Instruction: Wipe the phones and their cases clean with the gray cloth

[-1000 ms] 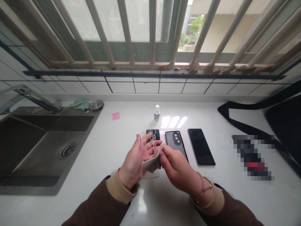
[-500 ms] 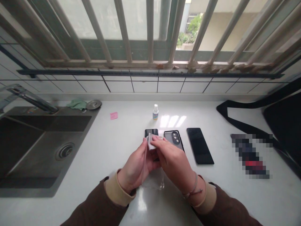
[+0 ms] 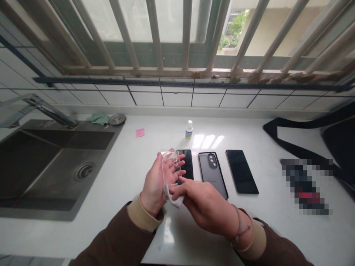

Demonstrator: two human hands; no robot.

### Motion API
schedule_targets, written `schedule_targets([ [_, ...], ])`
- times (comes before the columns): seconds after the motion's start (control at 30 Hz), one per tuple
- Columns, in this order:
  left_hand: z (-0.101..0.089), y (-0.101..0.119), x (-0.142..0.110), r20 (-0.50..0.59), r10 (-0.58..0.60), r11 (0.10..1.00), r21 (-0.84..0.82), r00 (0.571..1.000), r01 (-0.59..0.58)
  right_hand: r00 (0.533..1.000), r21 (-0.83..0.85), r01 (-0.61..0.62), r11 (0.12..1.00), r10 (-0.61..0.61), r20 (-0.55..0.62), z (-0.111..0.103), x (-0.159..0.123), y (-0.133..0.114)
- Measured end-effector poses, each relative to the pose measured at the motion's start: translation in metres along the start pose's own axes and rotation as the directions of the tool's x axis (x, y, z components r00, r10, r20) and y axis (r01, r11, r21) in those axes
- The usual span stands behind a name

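Cradling a clear phone case upright in the left grip, fingers spread behind it as a backing, and pinching a cloth against its lower edge in the nearly closed right grip. Lying side by side on the worktop, three phones, one cased; behind them, one small bottle.

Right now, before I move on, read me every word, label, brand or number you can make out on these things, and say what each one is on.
Small white-capped bottle: its label has printing, too small to read.
Clear phone case in the left hand: no text visible.
Phone in dark-rimmed case: no readable marking.
Pink sticky note: no writing can be made out.
Pixelated item: too blurred to read.
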State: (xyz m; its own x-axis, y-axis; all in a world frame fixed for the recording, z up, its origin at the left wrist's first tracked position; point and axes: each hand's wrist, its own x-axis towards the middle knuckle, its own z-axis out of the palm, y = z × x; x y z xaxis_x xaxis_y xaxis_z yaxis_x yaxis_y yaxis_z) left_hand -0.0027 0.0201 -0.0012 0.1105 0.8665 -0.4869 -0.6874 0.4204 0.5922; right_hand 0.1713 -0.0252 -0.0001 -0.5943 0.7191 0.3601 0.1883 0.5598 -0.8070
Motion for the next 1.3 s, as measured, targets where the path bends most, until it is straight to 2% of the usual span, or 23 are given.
schedule_targets([
  [0.1,-0.001,0.0,0.001,-0.016,0.011,1.0,-0.016,1.0,-0.011,0.971,0.218,-0.227,0.949,0.239,-0.03,-0.006,0.001,0.002],
  [0.17,-0.001,-0.001,0.002,-0.016,0.018,1.0,-0.01,1.0,-0.018,0.914,0.418,-0.299,0.858,0.383,-0.132,-0.009,0.002,0.012],
  [0.2,0.0,-0.002,0.002,-0.009,0.019,1.0,0.0,1.0,-0.019,0.861,0.496,-0.305,0.813,0.458,-0.221,-0.012,0.003,0.017],
  [0.23,0.0,-0.003,0.001,0.001,0.015,1.0,0.014,1.0,-0.015,0.789,0.528,-0.3,0.795,0.518,-0.33,-0.015,0.003,0.022],
  [0.3,0.001,-0.005,0.0,0.025,0.0,0.999,0.048,1.0,-0.001,0.657,0.397,-0.342,0.852,0.519,-0.547,-0.021,0.002,0.03],
  [0.33,0.002,-0.007,-0.001,0.033,-0.007,0.998,0.065,0.999,0.005,0.627,0.258,-0.386,0.886,0.457,-0.631,-0.023,0.002,0.032],
  [0.37,0.002,-0.01,-0.002,0.04,-0.013,0.997,0.08,0.999,0.009,0.635,0.101,-0.414,0.905,0.366,-0.68,-0.024,0.001,0.033],
  [0.4,0.003,-0.013,-0.003,0.051,-0.019,0.996,0.092,0.999,0.014,0.683,-0.056,-0.407,0.912,0.263,-0.681,-0.023,0.001,0.034],
  [0.43,0.004,-0.016,-0.004,0.065,-0.023,0.995,0.1,0.998,0.016,0.755,-0.197,-0.359,0.912,0.16,-0.635,-0.02,0.001,0.035],
  [0.5,0.006,-0.024,-0.005,0.102,-0.015,0.995,0.101,0.995,0.004,0.898,-0.4,-0.207,0.893,0.011,-0.44,-0.012,0.002,0.039],
  [0.53,0.007,-0.028,-0.006,0.115,0.002,0.996,0.092,0.993,-0.013,0.942,-0.472,-0.142,0.87,-0.027,-0.333,-0.006,0.002,0.041],
  [0.6,0.008,-0.034,-0.006,0.113,0.041,0.996,0.07,0.993,-0.049,0.984,-0.571,-0.07,0.818,-0.036,-0.172,0.003,0.003,0.045],
  [0.67,0.009,-0.037,-0.006,0.08,0.073,0.995,0.062,0.994,-0.078,0.995,-0.627,-0.047,0.778,-0.019,-0.099,0.008,0.004,0.045],
  [0.8,0.01,-0.032,-0.009,0.033,0.134,0.986,0.091,0.99,-0.137,0.996,-0.669,-0.03,0.742,-0.032,-0.08,0.009,0.002,0.034],
  [0.9,0.009,-0.021,-0.01,-0.002,0.232,0.969,0.09,0.973,-0.231,0.995,-0.636,0.059,0.769,-0.093,-0.019,0.012,-0.001,0.023],
  [1.0,0.004,-0.012,-0.006,-0.003,0.377,0.926,0.033,0.926,-0.377,0.994,-0.564,0.099,0.819,-0.11,0.015,0.018,-0.004,0.017],
  [1.07,0.001,-0.009,-0.003,0.007,0.423,0.906,0.005,0.906,-0.423,0.996,-0.499,0.081,0.863,-0.088,0.01,0.02,-0.005,0.016],
  [1.3,0.003,-0.017,-0.002,0.043,0.372,0.926,0.05,0.927,-0.374,0.994,-0.18,-0.104,0.978,0.1,-0.031,0.011,0.001,-0.001],
])
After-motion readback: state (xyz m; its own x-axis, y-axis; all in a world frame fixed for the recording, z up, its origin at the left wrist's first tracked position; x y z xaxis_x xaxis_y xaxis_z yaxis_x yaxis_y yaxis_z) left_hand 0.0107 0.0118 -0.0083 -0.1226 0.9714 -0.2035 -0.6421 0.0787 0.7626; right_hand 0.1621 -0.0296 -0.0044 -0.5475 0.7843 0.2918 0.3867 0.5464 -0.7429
